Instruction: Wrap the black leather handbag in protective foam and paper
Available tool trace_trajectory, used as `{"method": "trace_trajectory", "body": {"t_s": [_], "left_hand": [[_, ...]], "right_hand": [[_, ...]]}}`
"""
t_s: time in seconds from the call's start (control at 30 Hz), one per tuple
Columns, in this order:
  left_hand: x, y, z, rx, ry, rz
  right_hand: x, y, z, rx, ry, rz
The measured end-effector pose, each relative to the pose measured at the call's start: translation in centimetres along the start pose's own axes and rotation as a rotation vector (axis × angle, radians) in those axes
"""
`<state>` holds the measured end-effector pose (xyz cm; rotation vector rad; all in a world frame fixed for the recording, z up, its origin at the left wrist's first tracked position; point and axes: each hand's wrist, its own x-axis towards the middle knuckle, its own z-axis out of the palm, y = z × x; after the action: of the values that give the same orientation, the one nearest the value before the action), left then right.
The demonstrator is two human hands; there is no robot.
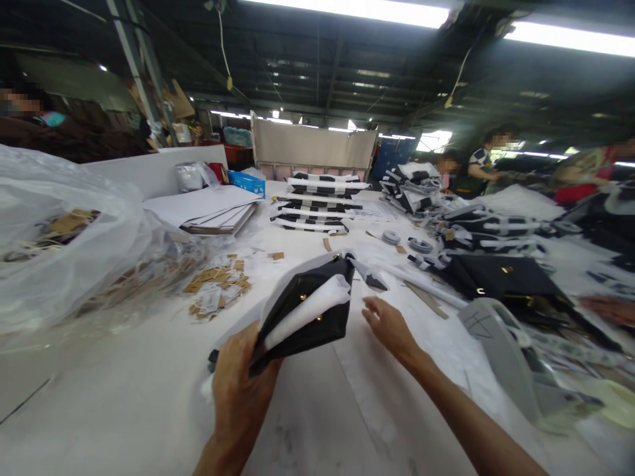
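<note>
Above you, 2 long lights (357,8) glow under a dark roof (317,66); a pale partition (315,147) stands beyond your white surface (149,396).

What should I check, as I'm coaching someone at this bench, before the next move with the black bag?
1. Left hand gripping the black bag: ok, it holds the near end.
2. Right hand free: ok, it is apart from the bag and no item shows in it.
3. White roll in place: ok, it lies along the bag's face between two gold-coloured studs.
4. Brown tags all gathered: not ok, a single brown piece lies apart from the heap.
5. Bag's underside undamaged: cannot tell, it is hidden.
</note>
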<state>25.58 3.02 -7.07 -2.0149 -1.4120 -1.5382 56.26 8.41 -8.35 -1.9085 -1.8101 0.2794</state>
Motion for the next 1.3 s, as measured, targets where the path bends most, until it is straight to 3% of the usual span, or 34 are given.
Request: {"method": "trace_trajectory", "body": {"t_s": [0.13,0.27,0.43,0.53,0.6,0.7,0.83,0.9,0.97,1.13,1.3], "left_hand": [[-0.6,0.9,0.4,-0.006,-0.032,0.155],[-2.0,2.7,1.1,-0.019,-0.118,0.335],[-3.3,4.1,2.2,0.001,-0.183,0.424],[-3.6,4.0,2.6,0.0,-0.172,0.431],[-3.9,3.8,2.8,-0.015,-0.159,0.429],[-4.4,3.7,3.0,-0.027,-0.173,0.429],[-5.5,3.6,3.2,-0.006,-0.196,0.47],[-5.9,3.5,3.3,0.027,-0.224,0.489],[-6.4,3.6,3.3,0.058,-0.25,0.505],[-7.6,4.2,2.8,0.091,-0.268,0.499],[-8.3,4.4,2.5,0.079,-0.249,0.479]], "right_hand": [[-8.1,-1.0,-0.1,-0.148,-0.197,-0.185],[-13.7,-1.1,1.5,-0.226,-0.113,-0.278],[-15.9,-0.5,3.4,-0.369,-0.074,-0.305],[-16.9,-0.6,3.4,-0.398,-0.094,-0.282],[-17.7,-1.3,2.4,-0.374,-0.148,-0.254],[-17.7,-3.4,-1.1,-0.253,-0.317,-0.169],[-13.5,-7.9,-6.7,-0.015,-0.504,-0.065],[-9.4,-9.9,-8.1,0.08,-0.465,-0.034],[-4.6,-11.2,-8.2,0.072,-0.358,-0.07],[5.7,-11.8,-4.3,-0.034,-0.375,0.104],[9.4,-10.3,1.6,-0.05,-0.519,0.293]]}}
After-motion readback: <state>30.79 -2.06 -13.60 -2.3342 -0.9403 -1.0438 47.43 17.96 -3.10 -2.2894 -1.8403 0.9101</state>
